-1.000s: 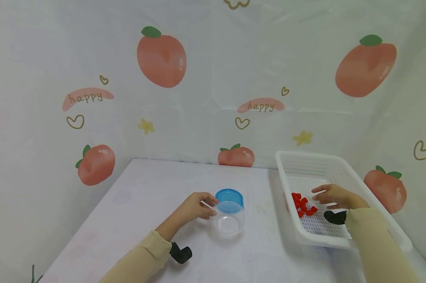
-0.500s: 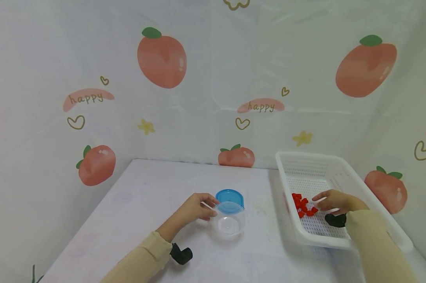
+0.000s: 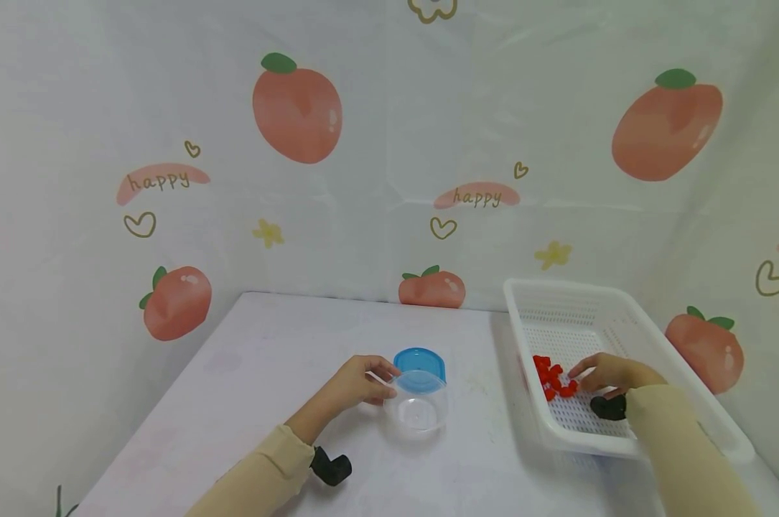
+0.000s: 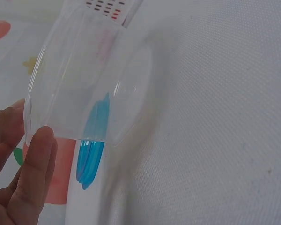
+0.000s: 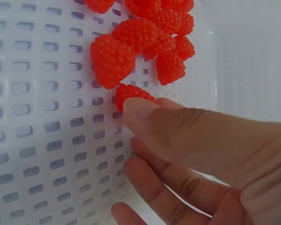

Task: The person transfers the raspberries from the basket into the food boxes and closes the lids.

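"happy" (image 3: 477, 196), twice, on patterned backdrop (image 3: 363, 100)

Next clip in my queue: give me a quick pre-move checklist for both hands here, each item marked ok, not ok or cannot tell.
1. Clear cup steadied: ok, the left hand holds it at the rim.
2. Cup open: ok, the blue lid is off, behind it.
3. Right hand at a berry: ok, its thumb overlaps one red berry in the right wrist view.
4. Secure pinch on that berry: cannot tell, the fingertip opposite the thumb is hidden.
5. Berry out of the white basket: not ok, it is inside, close to other berries.
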